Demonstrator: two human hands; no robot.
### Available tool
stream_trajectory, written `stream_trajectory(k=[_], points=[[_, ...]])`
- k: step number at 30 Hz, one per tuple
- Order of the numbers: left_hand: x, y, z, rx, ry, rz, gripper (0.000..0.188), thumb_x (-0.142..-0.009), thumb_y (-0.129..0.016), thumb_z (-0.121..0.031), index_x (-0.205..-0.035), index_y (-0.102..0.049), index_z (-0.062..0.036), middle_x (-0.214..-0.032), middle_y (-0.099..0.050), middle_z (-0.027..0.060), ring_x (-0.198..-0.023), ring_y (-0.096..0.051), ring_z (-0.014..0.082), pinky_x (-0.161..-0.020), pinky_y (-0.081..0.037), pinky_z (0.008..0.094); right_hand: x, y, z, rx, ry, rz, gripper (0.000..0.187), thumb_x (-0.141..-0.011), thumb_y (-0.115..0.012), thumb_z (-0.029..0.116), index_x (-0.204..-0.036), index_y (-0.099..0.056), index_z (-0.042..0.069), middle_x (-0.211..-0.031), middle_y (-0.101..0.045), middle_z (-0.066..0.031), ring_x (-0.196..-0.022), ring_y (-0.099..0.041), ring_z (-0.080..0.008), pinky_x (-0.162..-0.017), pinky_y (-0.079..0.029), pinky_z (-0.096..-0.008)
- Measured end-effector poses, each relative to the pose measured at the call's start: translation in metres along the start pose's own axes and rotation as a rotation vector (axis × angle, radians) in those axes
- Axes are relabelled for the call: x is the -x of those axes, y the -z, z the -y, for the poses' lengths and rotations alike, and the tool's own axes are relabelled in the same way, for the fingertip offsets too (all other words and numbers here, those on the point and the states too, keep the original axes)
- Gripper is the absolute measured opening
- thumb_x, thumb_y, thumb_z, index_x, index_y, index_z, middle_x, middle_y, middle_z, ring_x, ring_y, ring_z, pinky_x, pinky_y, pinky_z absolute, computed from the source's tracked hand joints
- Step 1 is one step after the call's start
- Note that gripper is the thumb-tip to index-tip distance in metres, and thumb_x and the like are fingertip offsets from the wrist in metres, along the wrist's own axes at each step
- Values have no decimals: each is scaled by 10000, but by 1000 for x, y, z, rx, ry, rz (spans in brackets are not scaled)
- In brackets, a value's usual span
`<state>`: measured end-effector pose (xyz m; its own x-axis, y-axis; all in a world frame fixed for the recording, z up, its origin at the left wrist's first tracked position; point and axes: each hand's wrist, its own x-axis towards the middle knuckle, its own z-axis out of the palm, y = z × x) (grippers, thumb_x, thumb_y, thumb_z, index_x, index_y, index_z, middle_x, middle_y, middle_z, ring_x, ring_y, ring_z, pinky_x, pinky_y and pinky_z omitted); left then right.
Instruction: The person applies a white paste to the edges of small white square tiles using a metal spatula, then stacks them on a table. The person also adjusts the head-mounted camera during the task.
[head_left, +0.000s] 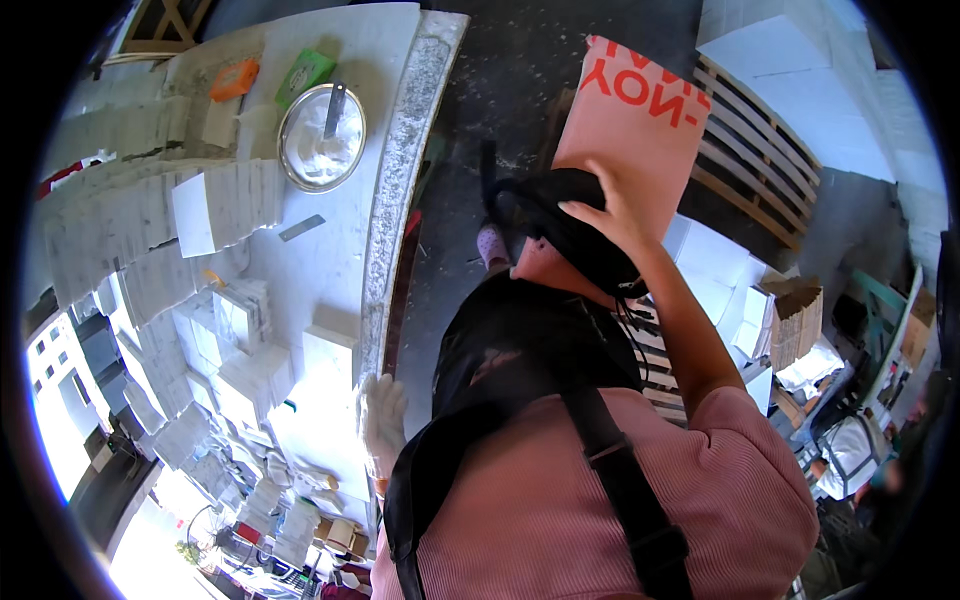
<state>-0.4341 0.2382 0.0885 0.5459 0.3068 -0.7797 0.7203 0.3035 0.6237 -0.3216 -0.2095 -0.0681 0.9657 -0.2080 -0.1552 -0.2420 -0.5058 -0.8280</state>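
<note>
My left hand [381, 420], in a white glove, is beside the edge of the white table [385, 200]. Its fingers point forward, loosely apart, and I see nothing in them. My bare right hand [618, 218] reaches out with thumb and index finger spread, over a soft black bundle [565, 205] that looks like cloth or a bag with straps and thin cords. Whether the hand presses on it, I cannot tell. The bundle lies against a long pale-pink panel or sack [630, 140] with red print. The far side of the right fingers is partly hidden.
On the table are a round metal tray [288, 165] of white paste with a scraper across it, a loose metal blade [302, 228], an orange box [233, 80], a green box [305, 76] and stacked white blocks [110, 210]. Wooden pallets [755, 150] and an open carton [797, 322] stand right.
</note>
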Motion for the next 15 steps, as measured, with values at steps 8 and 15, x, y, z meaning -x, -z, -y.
stream_trajectory(k=[8, 15], points=[[-7, 0, 17, -24, -52, 89, 588, -1008, -529, -399, -1438, -453, -6, -1338, -570, 180, -1172, -592, 282, -1003, -455, 404, 48, -3, -8, 635, -141, 271, 1260, -584, -888, 412, -1591, -138, 312, -1551, -267, -241, -1417, -272, -465, -1049, -326, -653], [2, -9, 28, 22, -82, 68, 562, -1003, -551, -375, -1414, -479, 1, -1291, -600, 178, -1108, -626, 275, -958, -482, 380, 38, -5, -44, 564, -11, 172, 1114, -620, -825, 140, -1564, -259, 312, -1283, -521, -142, -1145, -532, -368, -899, -483, -504]])
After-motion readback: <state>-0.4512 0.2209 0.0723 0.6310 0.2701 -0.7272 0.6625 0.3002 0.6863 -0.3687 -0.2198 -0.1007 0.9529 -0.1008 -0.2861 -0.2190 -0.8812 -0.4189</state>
